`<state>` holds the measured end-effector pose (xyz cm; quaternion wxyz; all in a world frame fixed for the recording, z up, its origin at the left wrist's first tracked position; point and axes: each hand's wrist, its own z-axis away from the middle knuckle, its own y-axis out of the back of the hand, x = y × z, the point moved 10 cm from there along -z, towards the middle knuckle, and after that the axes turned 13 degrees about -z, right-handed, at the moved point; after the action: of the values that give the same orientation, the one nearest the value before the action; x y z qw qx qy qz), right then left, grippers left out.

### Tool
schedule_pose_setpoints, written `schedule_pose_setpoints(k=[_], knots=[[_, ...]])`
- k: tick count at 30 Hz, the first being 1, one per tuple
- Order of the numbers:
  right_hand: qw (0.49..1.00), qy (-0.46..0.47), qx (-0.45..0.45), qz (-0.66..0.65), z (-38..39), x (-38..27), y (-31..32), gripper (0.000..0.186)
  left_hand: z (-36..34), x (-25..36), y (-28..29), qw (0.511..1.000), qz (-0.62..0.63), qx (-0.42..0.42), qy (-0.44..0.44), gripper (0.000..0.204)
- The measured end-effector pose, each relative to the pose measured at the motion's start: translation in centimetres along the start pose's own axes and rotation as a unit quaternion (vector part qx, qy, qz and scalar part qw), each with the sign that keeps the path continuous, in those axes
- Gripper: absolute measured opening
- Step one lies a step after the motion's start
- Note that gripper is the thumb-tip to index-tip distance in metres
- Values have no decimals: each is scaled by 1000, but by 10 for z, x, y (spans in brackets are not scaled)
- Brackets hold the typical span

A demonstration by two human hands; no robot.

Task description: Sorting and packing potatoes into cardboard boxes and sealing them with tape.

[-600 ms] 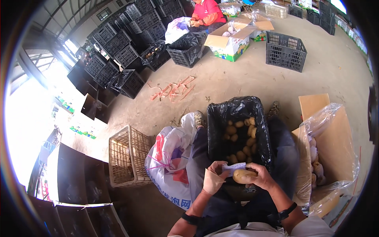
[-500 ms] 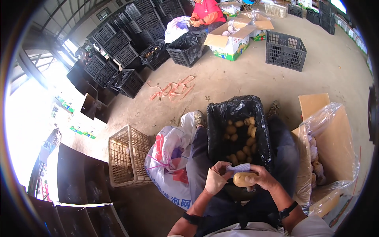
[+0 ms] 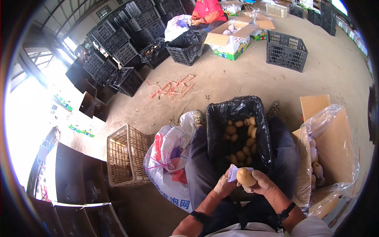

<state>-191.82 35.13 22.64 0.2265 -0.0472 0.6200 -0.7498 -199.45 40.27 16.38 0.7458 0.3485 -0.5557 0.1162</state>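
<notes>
My right hand (image 3: pixel 262 183) grips a round yellow-brown potato (image 3: pixel 246 178). My left hand (image 3: pixel 223 187) pinches a white foam net sleeve (image 3: pixel 232 173), whose open end lies against the potato's left side. Both hands meet over the near end of a crate lined with black plastic (image 3: pixel 216 148), which stands between my legs. Several loose potatoes (image 3: pixel 239 123) lie in that crate. By my left leg sits a white plastic sack (image 3: pixel 167 158) with a purplish bundle in its mouth. To my right, a cardboard box (image 3: pixel 335 146) lined with clear plastic holds several net-wrapped potatoes (image 3: pixel 318 170).
A beige slatted crate (image 3: pixel 136 148) stands left of the sack, beside dark open cartons (image 3: pixel 69 170). Pink straps (image 3: pixel 171 89) lie on the floor ahead. Farther off are a black crate (image 3: pixel 286 51), a carton (image 3: pixel 231 48), stacked crates (image 3: pixel 126 53) and a seated person in red (image 3: pixel 208 12).
The foam sleeve has swung from lying flat above the potato to facing its left side, its end spread. The potato has turned end-on, and my left hand has moved slightly right.
</notes>
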Motion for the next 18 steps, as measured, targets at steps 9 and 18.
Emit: schedule_pose_setpoints(k=[9, 18], knots=[[998, 57, -6, -24, 8, -3, 23, 59, -20, 14, -1, 830, 547, 61, 90, 15], [879, 196, 253, 352, 30, -73, 34, 33, -47, 101, 46, 979, 0, 192, -69, 10]])
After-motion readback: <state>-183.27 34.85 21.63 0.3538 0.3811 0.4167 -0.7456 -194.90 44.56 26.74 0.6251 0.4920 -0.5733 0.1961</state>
